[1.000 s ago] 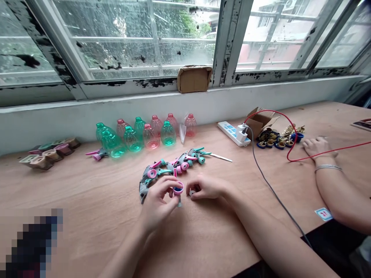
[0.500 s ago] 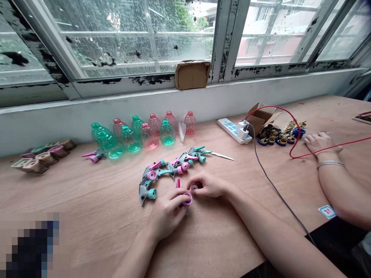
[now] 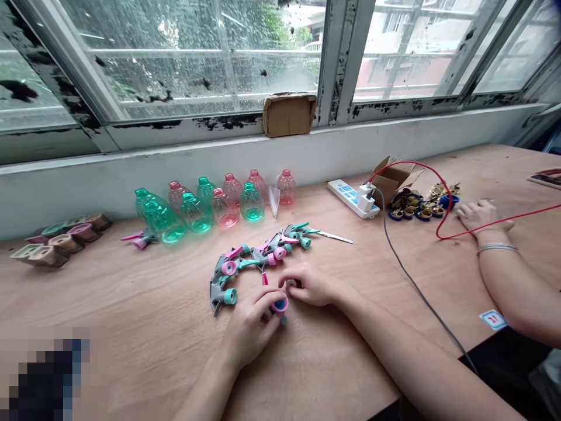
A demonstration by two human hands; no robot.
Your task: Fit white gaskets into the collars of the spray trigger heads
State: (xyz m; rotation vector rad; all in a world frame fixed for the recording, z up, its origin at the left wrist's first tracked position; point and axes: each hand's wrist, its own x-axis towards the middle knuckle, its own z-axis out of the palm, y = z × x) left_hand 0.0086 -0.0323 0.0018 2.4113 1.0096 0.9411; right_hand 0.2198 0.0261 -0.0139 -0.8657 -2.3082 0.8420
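My left hand (image 3: 248,330) is closed around a spray trigger head (image 3: 280,305), whose pink collar faces up and shows blue inside. Its pink trigger (image 3: 265,279) sticks out beyond my fingers; they hide most of its body. Close by on the right, my right hand (image 3: 313,285) pinches a small whitish round piece, perhaps a washer (image 3: 291,283), just apart from the collar. Beyond both hands lies a curved row of grey spray trigger heads (image 3: 230,268) with pink and teal parts.
Green and red clear bottles (image 3: 199,211) stand by the wall. Cup-like blocks (image 3: 65,241) sit far left. Right are a power strip (image 3: 346,193), a grey cable (image 3: 401,263), a cardboard box (image 3: 392,175), gold-and-blue pieces (image 3: 412,206) and another person's arm (image 3: 499,269).
The pink collar in my left hand has tilted slightly, and more blue shows inside it. My right hand keeps its pinch. The whole view has shifted a little.
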